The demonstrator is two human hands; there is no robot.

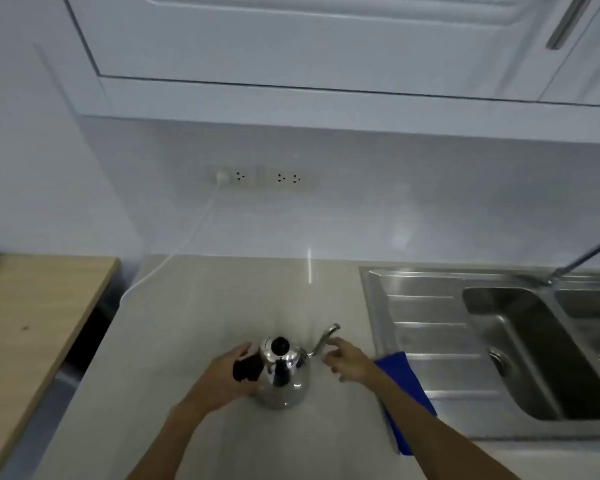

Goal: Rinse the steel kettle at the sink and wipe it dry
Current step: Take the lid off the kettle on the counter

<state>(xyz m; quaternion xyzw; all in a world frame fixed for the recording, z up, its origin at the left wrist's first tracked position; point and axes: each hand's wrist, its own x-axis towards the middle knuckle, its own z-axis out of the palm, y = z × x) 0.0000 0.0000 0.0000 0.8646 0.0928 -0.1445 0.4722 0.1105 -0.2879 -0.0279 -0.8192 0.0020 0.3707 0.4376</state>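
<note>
The round steel kettle is mirror-polished, with a matt black handle and glossy black knob. The beige stone-like surface under it looks smooth and matt. The stainless steel sink has a brushed satin sheen, the blue cloth looks soft and dull, and the pale wooden tabletop shows faint grain.

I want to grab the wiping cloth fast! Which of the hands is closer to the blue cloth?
Right. The right hand is by the kettle's spout, just beside the blue cloth; the left hand is at the black handle, across the kettle.
</note>
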